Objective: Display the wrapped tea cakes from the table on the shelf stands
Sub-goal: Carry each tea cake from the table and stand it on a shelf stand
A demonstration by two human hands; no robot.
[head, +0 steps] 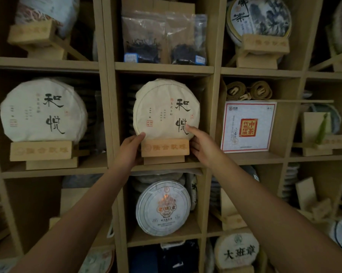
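A round tea cake (pixel 162 107) in cream paper with black characters stands upright on a wooden stand (pixel 164 147) in the middle shelf compartment. My left hand (pixel 129 147) is at the stand's left end, its thumb touching the cake's lower left edge. My right hand (pixel 200 143) is at the stand's right end, thumb on the cake's lower right face. Both hands' fingers reach behind the stand and are partly hidden. A matching cake (pixel 42 110) sits on its own stand (pixel 41 150) in the compartment to the left.
Wooden shelf dividers (pixel 107 115) frame each compartment. Bagged loose tea (pixel 162 38) fills the compartment above, a white cake (pixel 163 207) leans below, and a square white box (pixel 248 127) stands to the right. More cakes on stands occupy the surrounding compartments.
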